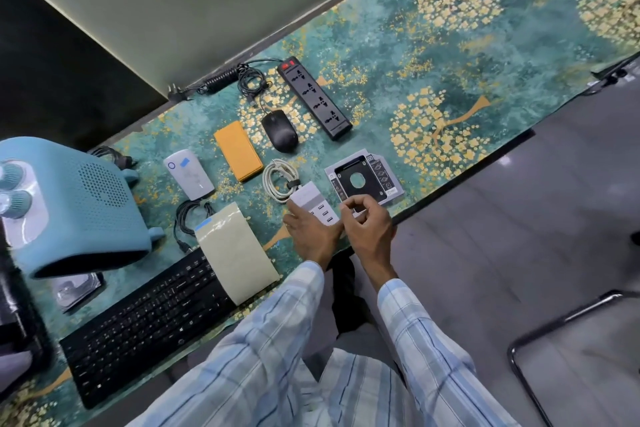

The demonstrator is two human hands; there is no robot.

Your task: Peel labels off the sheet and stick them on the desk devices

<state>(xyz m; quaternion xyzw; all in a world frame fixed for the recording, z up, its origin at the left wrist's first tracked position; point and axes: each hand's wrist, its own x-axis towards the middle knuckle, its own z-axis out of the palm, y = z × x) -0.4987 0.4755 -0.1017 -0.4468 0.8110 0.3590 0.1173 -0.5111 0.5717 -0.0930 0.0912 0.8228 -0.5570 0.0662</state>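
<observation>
two hands meet over the white usb charger at the desk's near edge

left hand [310,230] lies palm down, fingers together, pressed on the near end of the flat white usb charging hub [313,204]; a row of ports shows just past the knuckles. right hand [367,227] hovers beside it, thumb and forefinger drawn together in a pinch; whether a label sits between them is too small to tell. both sleeves are pale blue check.

the cream backing sheet of labels [235,253] lies to the left, resting partly on the black keyboard [145,326], one blue label at its far corner. a blue label already sits on the white oval power bank [188,173].

coiled white cable [277,182] touches the hub's far end. silver and black drive caddy [363,178] lies just right of the hands. further back: orange rectangular case [238,151], black mouse [280,131], black power strip [313,97]. light blue perforated heater [79,204] stands at far left. all on a teal mat with gold tree print [450,55].
</observation>
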